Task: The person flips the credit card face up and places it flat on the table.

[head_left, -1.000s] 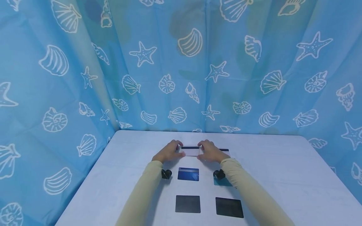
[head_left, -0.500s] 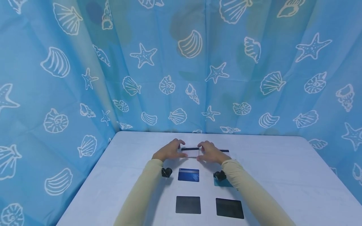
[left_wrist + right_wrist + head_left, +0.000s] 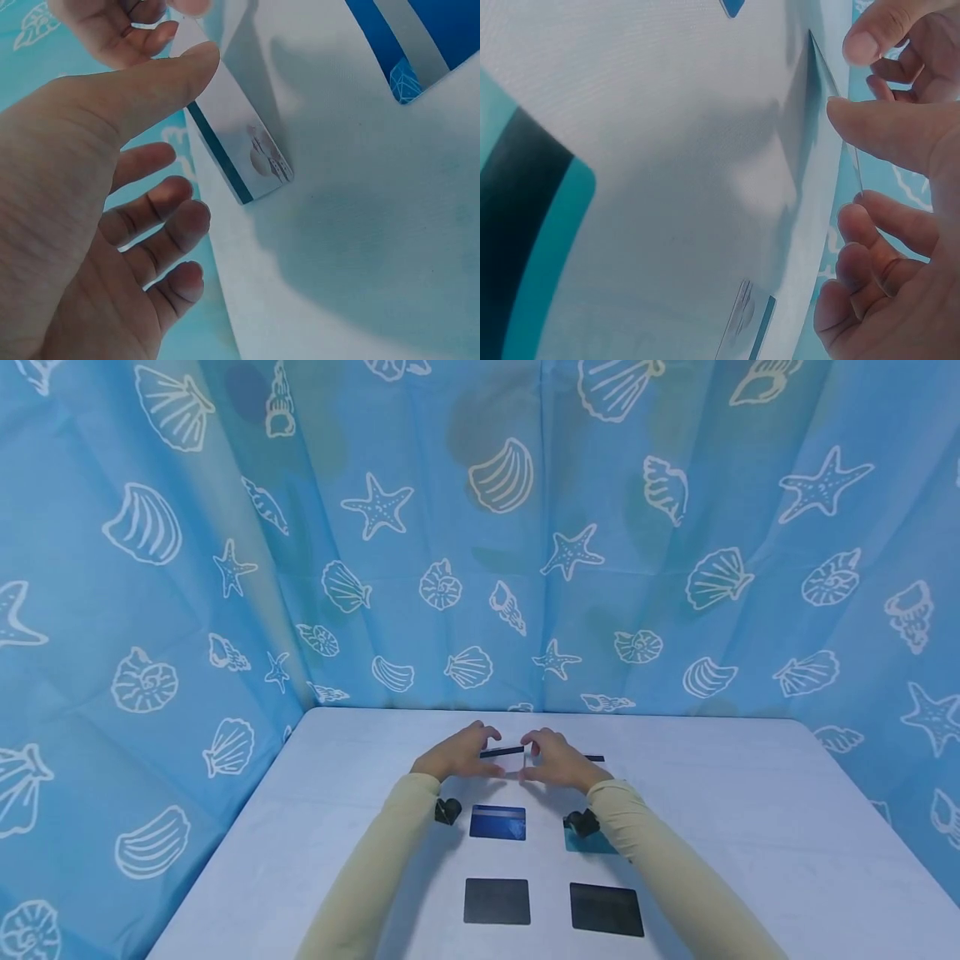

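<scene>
A white plastic card with a dark stripe is at the back of the table, between both hands. My right hand pinches its right end between thumb and fingertips; the right wrist view shows the card almost edge-on, with its shadow beside it. My left hand has its fingers spread around the card's left end. From the left wrist, the left thumb overlaps the card, while the other fingers stay apart from it. Partly hidden by the right hand, another white striped card lies to the right.
Nearer on the white table lie a blue card, a teal card partly covered by the right wrist camera, a grey card and a black card. A blue curtain with shell prints hangs behind.
My left hand has moved slightly right, its fingertips now past the card's left edge. The card has tilted, its left end lower. My right hand stays nearly in place.
</scene>
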A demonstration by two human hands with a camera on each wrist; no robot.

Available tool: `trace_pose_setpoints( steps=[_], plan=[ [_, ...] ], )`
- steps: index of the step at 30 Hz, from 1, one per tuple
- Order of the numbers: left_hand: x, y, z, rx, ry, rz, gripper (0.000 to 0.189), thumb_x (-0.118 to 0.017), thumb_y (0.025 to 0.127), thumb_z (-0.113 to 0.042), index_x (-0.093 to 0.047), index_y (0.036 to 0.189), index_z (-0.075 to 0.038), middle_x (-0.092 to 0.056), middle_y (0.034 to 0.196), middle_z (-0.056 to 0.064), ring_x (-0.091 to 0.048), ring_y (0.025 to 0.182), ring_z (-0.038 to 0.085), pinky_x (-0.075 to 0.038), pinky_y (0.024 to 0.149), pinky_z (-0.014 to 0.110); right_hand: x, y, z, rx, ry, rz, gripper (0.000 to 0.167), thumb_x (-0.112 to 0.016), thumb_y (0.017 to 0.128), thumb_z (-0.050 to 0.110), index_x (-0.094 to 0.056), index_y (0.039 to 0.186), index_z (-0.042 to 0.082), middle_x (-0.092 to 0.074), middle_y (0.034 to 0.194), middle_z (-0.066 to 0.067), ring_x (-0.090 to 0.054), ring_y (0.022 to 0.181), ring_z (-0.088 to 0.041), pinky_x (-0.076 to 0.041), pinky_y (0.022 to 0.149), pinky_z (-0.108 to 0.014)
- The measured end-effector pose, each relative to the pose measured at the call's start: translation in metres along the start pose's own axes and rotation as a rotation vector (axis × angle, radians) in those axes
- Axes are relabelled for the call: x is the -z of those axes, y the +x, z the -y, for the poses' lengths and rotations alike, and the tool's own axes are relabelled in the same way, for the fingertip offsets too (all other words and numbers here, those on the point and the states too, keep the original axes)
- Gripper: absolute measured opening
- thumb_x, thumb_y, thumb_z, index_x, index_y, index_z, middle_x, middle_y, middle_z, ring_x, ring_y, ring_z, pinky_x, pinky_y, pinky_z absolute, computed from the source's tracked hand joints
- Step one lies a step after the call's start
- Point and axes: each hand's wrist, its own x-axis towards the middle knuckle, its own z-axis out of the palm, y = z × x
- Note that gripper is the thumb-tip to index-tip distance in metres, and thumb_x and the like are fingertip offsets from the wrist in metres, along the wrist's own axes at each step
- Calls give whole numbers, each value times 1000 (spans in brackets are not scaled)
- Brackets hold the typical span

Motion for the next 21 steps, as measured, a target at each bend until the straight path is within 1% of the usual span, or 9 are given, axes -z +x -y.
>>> trace_pose_setpoints(
  steps=[4,8,11,15,21],
  plan=[
    [1,0,-4,-5,10,7,67,-80,91,-40,-55,146,-11,-59,133,12,-61,119,24,-52,107,42,0,0,-2,22,-3,-3,61,-81,89,29,-57,141,9,-60,118,-9,-55,107,-23,-51,95,-41],
    [0,1,-8,-30,35,7,66,-79,91,-39,-55,146,-10,-60,131,11,-60,119,23,-52,108,41,2,-1,-3,67,1,-9,58,-80,90,25,-57,140,6,-60,114,-10,-54,104,-23,-50,92,-41],
    [0,1,-12,-42,46,8,67,-79,91,-39,-56,146,-9,-60,130,10,-60,118,23,-51,109,40,4,-3,-1,83,5,-13,56,-80,90,23,-58,139,5,-59,112,-10,-53,103,-23,-50,90,-40],
    [-3,3,-16,-50,69,7,68,-79,91,-41,-55,147,-11,-60,130,9,-60,118,22,-51,109,40,4,-4,1,64,6,-11,57,-81,90,25,-58,139,7,-59,114,-9,-53,104,-23,-51,89,-39],
    [-7,7,-18,-79,93,9,68,-79,91,-39,-54,148,-11,-59,130,10,-60,116,21,-50,108,38,4,-4,1,49,11,-11,61,-82,89,29,-58,140,8,-60,115,-9,-54,104,-23,-52,89,-38]
  ],
)
